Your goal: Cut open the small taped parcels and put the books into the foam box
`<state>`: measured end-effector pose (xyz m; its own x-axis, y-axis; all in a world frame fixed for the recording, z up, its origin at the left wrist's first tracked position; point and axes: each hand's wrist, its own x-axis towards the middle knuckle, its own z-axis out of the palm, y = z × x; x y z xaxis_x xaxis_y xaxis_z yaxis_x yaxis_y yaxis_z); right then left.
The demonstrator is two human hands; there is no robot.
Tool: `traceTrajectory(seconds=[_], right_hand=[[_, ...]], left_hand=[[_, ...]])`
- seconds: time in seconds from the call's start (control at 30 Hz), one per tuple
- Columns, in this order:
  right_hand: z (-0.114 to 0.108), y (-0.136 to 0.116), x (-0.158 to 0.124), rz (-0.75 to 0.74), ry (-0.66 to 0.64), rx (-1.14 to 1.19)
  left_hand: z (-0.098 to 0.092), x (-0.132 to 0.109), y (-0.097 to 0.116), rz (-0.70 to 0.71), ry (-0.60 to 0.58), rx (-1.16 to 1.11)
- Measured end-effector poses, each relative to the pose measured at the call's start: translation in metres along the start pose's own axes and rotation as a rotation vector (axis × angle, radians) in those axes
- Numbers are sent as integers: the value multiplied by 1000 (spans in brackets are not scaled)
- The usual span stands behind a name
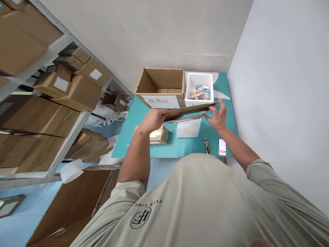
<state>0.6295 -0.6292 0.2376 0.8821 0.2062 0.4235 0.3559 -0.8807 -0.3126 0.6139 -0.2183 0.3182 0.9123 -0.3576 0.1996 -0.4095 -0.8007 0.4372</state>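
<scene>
Above the teal table, a partly flattened cardboard box [195, 109] is held up between both hands, its two long panels slightly apart. My left hand [155, 120] grips its left end with the fingers curled over the edge. At the right end, my right hand [218, 116] pinches the cardboard between thumb and fingers. Below it on the table lies a whitish translucent sheet or bag [189, 129]. A small carton [163, 136] with yellowish tape sits beneath my left forearm and is partly hidden by it. Nearer the front edge are a yellow-black utility knife [207, 145] and a phone [222, 147].
At the back of the teal table [125, 137] stand a large open carton [160, 100] with a white label and a white bin [189, 82] containing colourful packets. Shelves of cartons [82, 89] line the left. A big open box [74, 202] is on the floor, lower left.
</scene>
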Motion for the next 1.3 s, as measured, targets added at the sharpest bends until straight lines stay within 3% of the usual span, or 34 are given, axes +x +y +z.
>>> traceTrajectory(seconds=[0.13,0.3,0.4,0.5,0.63,0.83,0.93,1.03,1.1,1.17,1.3], right_hand=[[-6,27,-5,35,-13,151],[27,39,-21,105,-215,380],[52,45,-27,93,-205,505],[62,64,-29,134,-62,589],[47,116,-32,297,156,708],[20,212,-56,627,767,928],[28,239,-73,812,962,1025],[53,242,-84,1072,1045,1032],[74,236,-89,1225,1012,984],[96,228,-93,1307,856,916],[126,217,-107,1247,502,846]], left_hand=[[12,9,15,-16,-56,-120],[70,25,32,-76,-139,-278],[104,27,44,-148,-171,-223],[123,18,45,-237,-84,-202],[132,-9,26,-372,36,-246],[152,-78,-6,-688,42,-339],[168,-114,-12,-818,16,-359],[184,-139,-8,-878,-15,-357],[192,-150,-1,-885,-49,-376],[196,-158,9,-878,-88,-404],[197,-176,30,-860,-146,-434]])
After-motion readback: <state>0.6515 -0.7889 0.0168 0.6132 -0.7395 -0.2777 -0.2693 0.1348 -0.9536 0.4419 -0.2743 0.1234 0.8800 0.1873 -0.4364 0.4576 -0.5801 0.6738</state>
